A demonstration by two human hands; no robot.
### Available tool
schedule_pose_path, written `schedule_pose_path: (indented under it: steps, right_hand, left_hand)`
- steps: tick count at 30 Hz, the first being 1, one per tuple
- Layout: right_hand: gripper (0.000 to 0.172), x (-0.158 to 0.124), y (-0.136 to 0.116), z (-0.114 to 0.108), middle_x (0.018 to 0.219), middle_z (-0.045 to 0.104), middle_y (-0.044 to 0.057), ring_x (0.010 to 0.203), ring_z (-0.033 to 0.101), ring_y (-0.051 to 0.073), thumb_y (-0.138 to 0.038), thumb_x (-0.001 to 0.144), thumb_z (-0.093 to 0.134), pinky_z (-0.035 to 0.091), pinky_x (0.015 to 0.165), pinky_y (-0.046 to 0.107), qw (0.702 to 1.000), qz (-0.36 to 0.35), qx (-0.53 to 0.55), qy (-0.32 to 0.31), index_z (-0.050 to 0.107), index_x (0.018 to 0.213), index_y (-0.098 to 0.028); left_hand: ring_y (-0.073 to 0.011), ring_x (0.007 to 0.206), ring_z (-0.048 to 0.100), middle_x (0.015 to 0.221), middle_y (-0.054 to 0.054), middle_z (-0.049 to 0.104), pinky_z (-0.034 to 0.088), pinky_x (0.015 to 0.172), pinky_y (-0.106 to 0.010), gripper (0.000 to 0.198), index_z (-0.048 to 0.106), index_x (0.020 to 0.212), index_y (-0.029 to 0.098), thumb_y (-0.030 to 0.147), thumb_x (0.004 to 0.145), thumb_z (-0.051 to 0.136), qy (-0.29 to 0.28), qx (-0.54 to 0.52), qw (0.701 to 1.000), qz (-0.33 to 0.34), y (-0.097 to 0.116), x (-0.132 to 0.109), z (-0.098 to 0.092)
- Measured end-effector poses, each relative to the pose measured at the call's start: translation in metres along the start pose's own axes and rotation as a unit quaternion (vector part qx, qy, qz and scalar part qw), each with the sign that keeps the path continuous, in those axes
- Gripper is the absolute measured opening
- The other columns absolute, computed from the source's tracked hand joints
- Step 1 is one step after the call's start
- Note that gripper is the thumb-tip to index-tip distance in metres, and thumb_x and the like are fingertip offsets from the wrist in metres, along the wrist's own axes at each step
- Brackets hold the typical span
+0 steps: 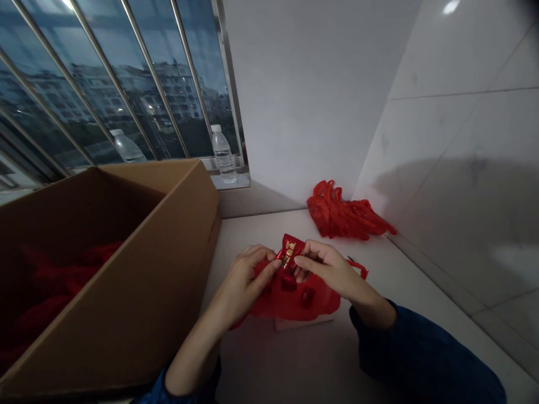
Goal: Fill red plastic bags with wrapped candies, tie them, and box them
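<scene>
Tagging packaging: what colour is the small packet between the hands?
The packet is shiny red with gold printing, best seen in the head view.

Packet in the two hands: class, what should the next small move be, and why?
Probably lower the packet to the red bag: the left hand and right hand both pinch it over the bag, and red pieces already lie in or on it.

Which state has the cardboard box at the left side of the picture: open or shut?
Open: the cardboard box has nothing covering its top, and red material shows inside.
</scene>
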State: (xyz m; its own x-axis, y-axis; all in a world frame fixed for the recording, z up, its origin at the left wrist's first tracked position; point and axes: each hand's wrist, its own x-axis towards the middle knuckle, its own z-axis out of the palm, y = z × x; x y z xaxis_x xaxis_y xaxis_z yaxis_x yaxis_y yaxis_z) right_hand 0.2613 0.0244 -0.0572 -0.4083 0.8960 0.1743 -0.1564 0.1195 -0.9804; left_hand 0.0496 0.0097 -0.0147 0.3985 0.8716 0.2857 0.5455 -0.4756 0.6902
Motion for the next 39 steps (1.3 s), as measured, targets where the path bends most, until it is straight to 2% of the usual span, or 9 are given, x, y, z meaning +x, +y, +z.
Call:
schedule_pose_path:
  steps: [3, 7, 11, 15, 19, 24, 30, 35, 39]
  right_hand:
    - [0.024, 0.000, 0.001, 0.001, 0.078, 0.072, 0.001, 0.066, 0.071, 0.012, -0.039, 0.090, 0.067, 0.057, 0.064, 0.026, 1.000, -0.017, 0.012, 0.012, 0.057, 0.082, -0.019]
    - [0.023, -0.002, 0.002, 0.002, 0.083, 0.074, 0.003, 0.069, 0.073, 0.014, -0.040, 0.091, 0.066, 0.059, 0.067, 0.028, 0.999, -0.020, 0.025, 0.004, 0.062, 0.094, -0.018]
    - [0.024, -0.002, 0.003, 0.001, 0.084, 0.074, 0.003, 0.070, 0.072, 0.014, -0.040, 0.090, 0.068, 0.059, 0.069, 0.029, 0.999, -0.005, 0.020, -0.029, 0.065, 0.100, -0.018]
    - [0.022, -0.001, 0.005, 0.001, 0.086, 0.075, 0.003, 0.069, 0.071, 0.013, -0.036, 0.086, 0.072, 0.059, 0.067, 0.027, 0.999, -0.018, 0.024, -0.011, 0.068, 0.100, -0.018]
    - [0.022, -0.001, 0.005, 0.001, 0.083, 0.075, 0.003, 0.070, 0.071, 0.013, -0.037, 0.089, 0.069, 0.060, 0.068, 0.028, 0.999, -0.038, 0.027, 0.019, 0.069, 0.101, -0.019]
    - [0.023, -0.002, 0.003, 0.001, 0.081, 0.071, 0.001, 0.072, 0.071, 0.014, -0.040, 0.089, 0.068, 0.059, 0.069, 0.028, 0.998, -0.045, 0.040, -0.009, 0.067, 0.099, -0.020]
    - [0.024, -0.002, -0.004, 0.000, 0.082, 0.067, -0.001, 0.076, 0.063, 0.012, -0.043, 0.092, 0.063, 0.052, 0.070, 0.024, 0.987, -0.089, -0.064, 0.120, 0.067, 0.088, -0.020]
    - [0.022, -0.001, -0.003, -0.001, 0.080, 0.071, 0.000, 0.074, 0.065, 0.013, -0.041, 0.090, 0.066, 0.053, 0.071, 0.025, 0.985, -0.090, -0.077, 0.127, 0.070, 0.085, -0.020]
    - [0.019, -0.003, -0.002, 0.004, 0.081, 0.073, 0.001, 0.075, 0.068, 0.014, -0.038, 0.089, 0.067, 0.055, 0.072, 0.026, 0.979, -0.108, -0.084, 0.149, 0.071, 0.085, -0.020]
  left_hand:
    - [-0.0169, 0.080, 0.060, 0.083, -0.002, 0.065, 0.043, 0.076, -0.026, 0.032, 0.060, 0.083, 0.018, 0.042, 0.099, 0.046, 0.008, -0.033, 0.999, -0.020, 0.000, 0.000, 0.002]
    - [-0.0144, 0.073, 0.056, 0.076, 0.000, 0.063, 0.041, 0.070, -0.024, 0.034, 0.057, 0.081, 0.018, 0.043, 0.100, 0.044, 0.017, -0.053, 0.998, -0.025, 0.000, 0.000, 0.003]
    - [-0.0145, 0.074, 0.056, 0.076, -0.001, 0.062, 0.041, 0.068, -0.024, 0.034, 0.056, 0.079, 0.017, 0.044, 0.099, 0.046, 0.003, -0.046, 0.999, -0.020, 0.002, -0.001, 0.001]
    - [-0.0136, 0.072, 0.055, 0.076, 0.000, 0.062, 0.041, 0.069, -0.024, 0.036, 0.057, 0.080, 0.017, 0.044, 0.100, 0.045, 0.005, -0.048, 0.999, -0.024, 0.004, -0.002, 0.002]
    - [-0.0150, 0.077, 0.058, 0.083, -0.002, 0.066, 0.044, 0.073, -0.026, 0.033, 0.060, 0.085, 0.017, 0.044, 0.099, 0.048, -0.026, -0.064, 0.998, -0.011, 0.003, -0.001, 0.007]
    - [-0.0161, 0.077, 0.059, 0.082, -0.003, 0.066, 0.045, 0.070, -0.026, 0.031, 0.063, 0.089, 0.016, 0.042, 0.098, 0.048, -0.029, -0.050, 0.998, -0.005, 0.002, -0.001, 0.007]
    - [-0.0130, 0.069, 0.057, 0.075, 0.001, 0.064, 0.040, 0.064, -0.023, 0.031, 0.062, 0.081, 0.017, 0.038, 0.099, 0.048, -0.086, -0.011, 0.996, 0.020, 0.010, -0.001, 0.000]
    - [-0.0135, 0.071, 0.058, 0.077, 0.001, 0.064, 0.041, 0.068, -0.024, 0.030, 0.061, 0.084, 0.018, 0.041, 0.099, 0.049, -0.041, -0.011, 0.999, 0.000, 0.006, -0.001, 0.003]
    - [-0.0140, 0.074, 0.059, 0.076, 0.000, 0.064, 0.041, 0.071, -0.025, 0.028, 0.061, 0.081, 0.018, 0.038, 0.099, 0.051, 0.009, -0.006, 1.000, 0.022, 0.002, -0.001, 0.007]
